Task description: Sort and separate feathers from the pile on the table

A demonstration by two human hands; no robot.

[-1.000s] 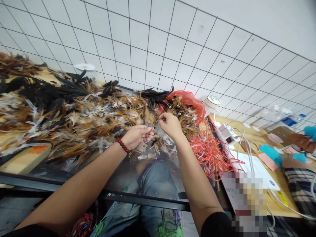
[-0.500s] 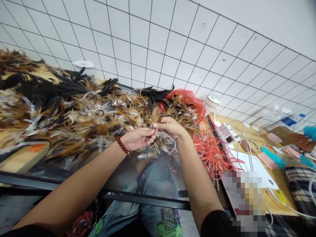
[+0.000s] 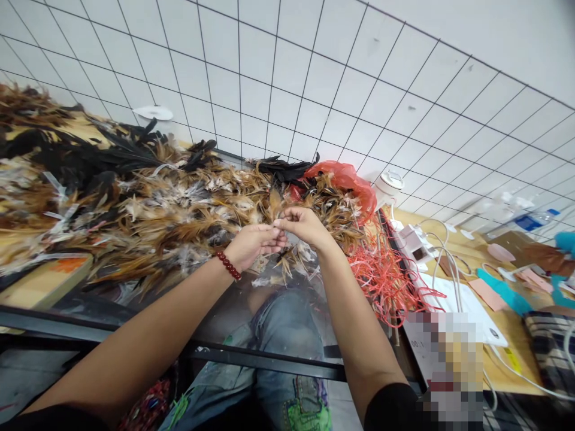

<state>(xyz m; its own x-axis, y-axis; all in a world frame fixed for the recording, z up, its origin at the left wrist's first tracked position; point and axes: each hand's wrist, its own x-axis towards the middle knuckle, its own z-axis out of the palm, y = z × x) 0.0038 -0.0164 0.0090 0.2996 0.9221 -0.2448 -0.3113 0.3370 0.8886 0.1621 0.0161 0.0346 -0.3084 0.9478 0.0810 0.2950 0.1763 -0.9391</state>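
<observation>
My left hand (image 3: 252, 244), with a dark red bead bracelet (image 3: 229, 266) at its wrist, is closed in a pinch. Its fingertips meet those of my right hand (image 3: 303, 227), which is also closed. A small brown feather (image 3: 275, 202) stands up from the pinched fingertips; its lower end is hidden by the fingers. Just beyond and to the left lies a thick heap of brown and cream feathers (image 3: 179, 209). Several loose feathers (image 3: 285, 263) lie on the clear, shiny tabletop (image 3: 220, 317) below my hands.
Black feathers (image 3: 99, 149) lie at the back left. On the right are a red plastic bag (image 3: 348, 176), tangled red strings (image 3: 381, 281), a white power adapter (image 3: 414, 242) and cables. A black wire grid (image 3: 287, 78) stands behind; a wooden box (image 3: 40, 287) sits front left.
Both hands have shifted slightly up and stay pinched together. The small feather moved a little left with them. The view has tilted slightly.
</observation>
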